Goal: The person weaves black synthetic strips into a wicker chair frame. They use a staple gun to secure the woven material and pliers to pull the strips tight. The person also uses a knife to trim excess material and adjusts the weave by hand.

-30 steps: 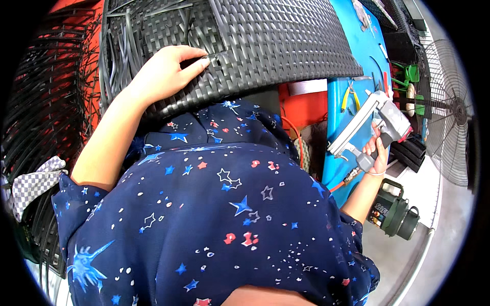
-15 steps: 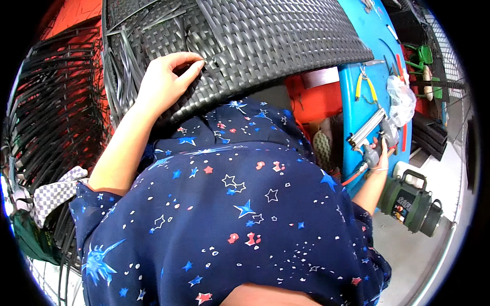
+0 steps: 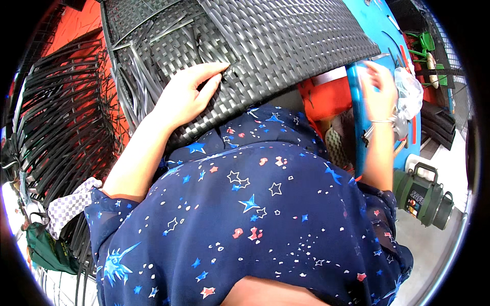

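Observation:
A black plastic wicker panel (image 3: 301,48) slopes across my lap, tightly woven on the right. Loose strands (image 3: 145,76) stick up over its left part. My left hand (image 3: 189,94) lies on the panel, thumb and forefinger closed in a pinch beside a gap in the weave; what they pinch, if anything, is too small to make out. Over the blue table (image 3: 360,127) at the right, my right hand (image 3: 378,92) is raised and smeared by motion, its fingers bent. It covers the spot of the yellow-handled pliers, so whether it holds them is hidden.
A clear plastic bag (image 3: 408,89) lies on the table beyond my right wrist. A green and black canister (image 3: 422,196) stands at the lower right. Black wicker ribs (image 3: 64,117) rise on the left, with a checkered cloth (image 3: 71,206) below them. Orange-red material (image 3: 326,99) shows under the panel.
My right hand has left the grey tool with a red hose and swung up and away along the table to the pliers. My left hand keeps its pinch at the same spot of the panel.

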`<state>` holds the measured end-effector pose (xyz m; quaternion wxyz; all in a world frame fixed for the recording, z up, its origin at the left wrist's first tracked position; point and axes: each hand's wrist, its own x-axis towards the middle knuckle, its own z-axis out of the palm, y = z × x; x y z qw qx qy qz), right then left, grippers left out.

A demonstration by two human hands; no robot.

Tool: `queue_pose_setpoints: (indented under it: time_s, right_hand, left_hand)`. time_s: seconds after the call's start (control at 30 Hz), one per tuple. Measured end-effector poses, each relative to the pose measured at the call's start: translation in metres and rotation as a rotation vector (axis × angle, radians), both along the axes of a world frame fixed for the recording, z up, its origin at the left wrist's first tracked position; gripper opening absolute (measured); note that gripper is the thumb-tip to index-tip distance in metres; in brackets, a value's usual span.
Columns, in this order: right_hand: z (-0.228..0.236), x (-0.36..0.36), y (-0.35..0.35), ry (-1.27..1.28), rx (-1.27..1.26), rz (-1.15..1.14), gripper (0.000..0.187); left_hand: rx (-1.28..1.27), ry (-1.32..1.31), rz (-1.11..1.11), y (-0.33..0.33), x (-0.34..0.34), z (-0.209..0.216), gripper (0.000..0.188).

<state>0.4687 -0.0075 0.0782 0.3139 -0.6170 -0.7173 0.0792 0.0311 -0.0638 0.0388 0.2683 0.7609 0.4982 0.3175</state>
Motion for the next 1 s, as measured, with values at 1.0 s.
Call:
queue_pose_setpoints:
  time_s: [1.0]
  right_hand:
    - [0.001, -0.242, 0.009, -0.223, -0.017, 0.83, 0.032]
  left_hand:
    - [0.004, 0.081, 0.228, -0.032, 0.0, 0.015, 0.019]
